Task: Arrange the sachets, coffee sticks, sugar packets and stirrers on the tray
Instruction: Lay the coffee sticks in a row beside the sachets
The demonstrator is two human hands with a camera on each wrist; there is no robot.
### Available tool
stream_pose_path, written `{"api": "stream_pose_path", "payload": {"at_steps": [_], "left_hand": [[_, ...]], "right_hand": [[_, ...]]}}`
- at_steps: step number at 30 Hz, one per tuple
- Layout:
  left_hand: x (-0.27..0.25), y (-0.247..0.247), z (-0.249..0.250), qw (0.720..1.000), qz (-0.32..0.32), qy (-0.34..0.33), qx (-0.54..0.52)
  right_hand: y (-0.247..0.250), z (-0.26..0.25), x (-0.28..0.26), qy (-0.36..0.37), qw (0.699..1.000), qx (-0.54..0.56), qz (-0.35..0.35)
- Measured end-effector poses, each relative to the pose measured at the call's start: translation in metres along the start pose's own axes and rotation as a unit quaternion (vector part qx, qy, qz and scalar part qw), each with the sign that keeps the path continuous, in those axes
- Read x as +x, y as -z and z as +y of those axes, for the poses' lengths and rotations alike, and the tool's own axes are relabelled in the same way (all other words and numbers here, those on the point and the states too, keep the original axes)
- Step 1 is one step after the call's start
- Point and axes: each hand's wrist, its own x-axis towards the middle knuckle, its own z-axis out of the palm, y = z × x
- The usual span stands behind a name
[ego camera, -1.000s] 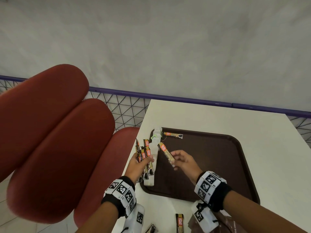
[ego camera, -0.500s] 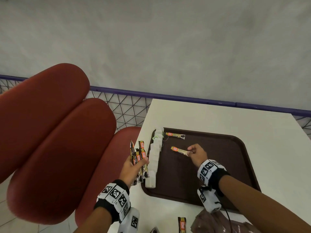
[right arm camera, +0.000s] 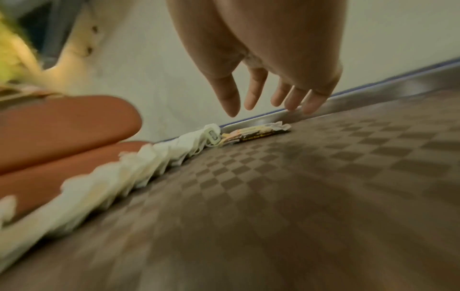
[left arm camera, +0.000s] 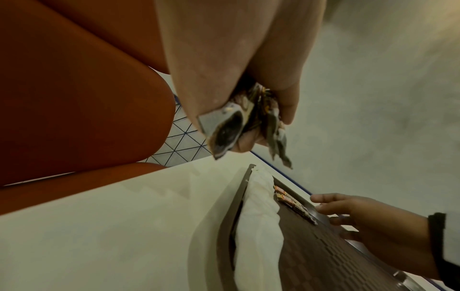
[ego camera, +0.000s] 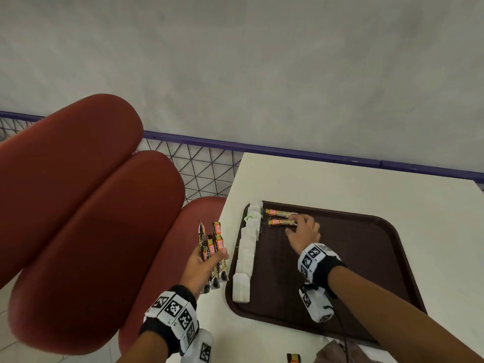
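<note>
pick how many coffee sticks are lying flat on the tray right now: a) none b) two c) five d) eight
b: two coffee sticks lie side by side at the far left corner of the tray, next to the row of white sachets, with the right hand open just beside them; the remaining sticks are in the left hand.

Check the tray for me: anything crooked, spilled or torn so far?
Nothing stands out. White sachets line the left edge of the tray, two coffee sticks lie parallel at the far end. One stray stick sits on the table nearer the person.
</note>
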Motion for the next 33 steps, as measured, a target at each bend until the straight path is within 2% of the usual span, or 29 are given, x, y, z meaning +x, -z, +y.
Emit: {"api": "stream_pose_path", "payload": {"at_steps": [4, 7, 13, 24, 29, 33], "left_hand": [[0.002, -0.002, -0.001, 1.000, -0.002, 0.004, -0.006], [0.002, -0.003, -0.002, 1.000, -0.006, 0.005, -0.009], [0.003, -0.004, -0.004, 1.000, -0.009, 0.010, -0.007], [0.005, -0.008, -0.005, 1.000, -0.019, 0.000, -0.009], [0.004, -0.013, -0.005, 1.000, -0.022, -0.007, -0.013], [0.003, -0.019, -0.005, 0.999, -0.018, -0.018, -0.019]], "right_hand": [[-0.012, 0.007, -0.009, 0.095, 0.984, -0.146, -0.031], [-0.017, 0.008, -0.010, 0.093, 0.971, -0.214, -0.045], [-0.025, 0.003, -0.013, 0.090, 0.964, -0.241, -0.059], [-0.028, -0.007, -0.012, 0.084, 0.970, -0.225, -0.045], [-0.020, -0.014, -0.020, 0.109, 0.981, -0.158, -0.024], [-0.011, -0.021, -0.037, 0.170, 0.982, -0.049, -0.060]]}}
